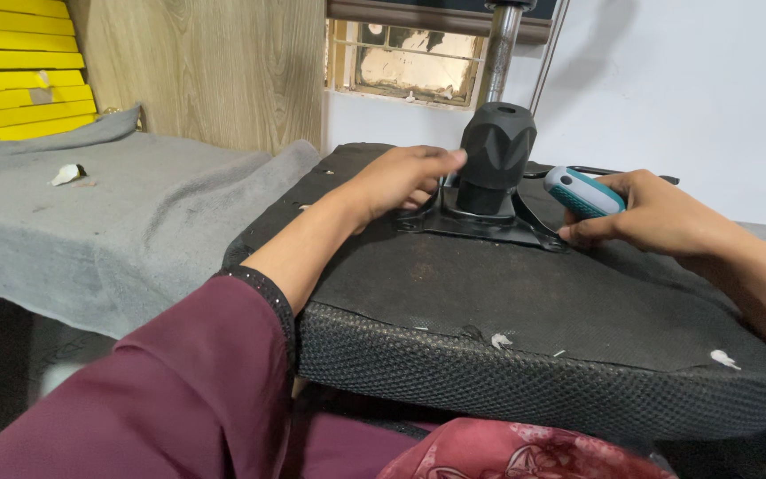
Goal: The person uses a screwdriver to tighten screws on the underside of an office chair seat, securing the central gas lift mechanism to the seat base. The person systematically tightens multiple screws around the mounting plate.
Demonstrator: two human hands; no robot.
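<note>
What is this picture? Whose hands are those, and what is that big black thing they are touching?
The camera sits on a person's head and looks down, so you see that person's own two hands. The big black thing is a chair seat turned upside down on a table covered with a grey cloth. A black metal plate with a black knob-like part is on the seat. The left hand rests beside that part. The right hand holds a screwdriver with a teal and white handle.

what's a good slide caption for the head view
Left hand steadies a black metal bracket on an upturned chair seat while the right hand grips a teal-handled screwdriver.
</note>
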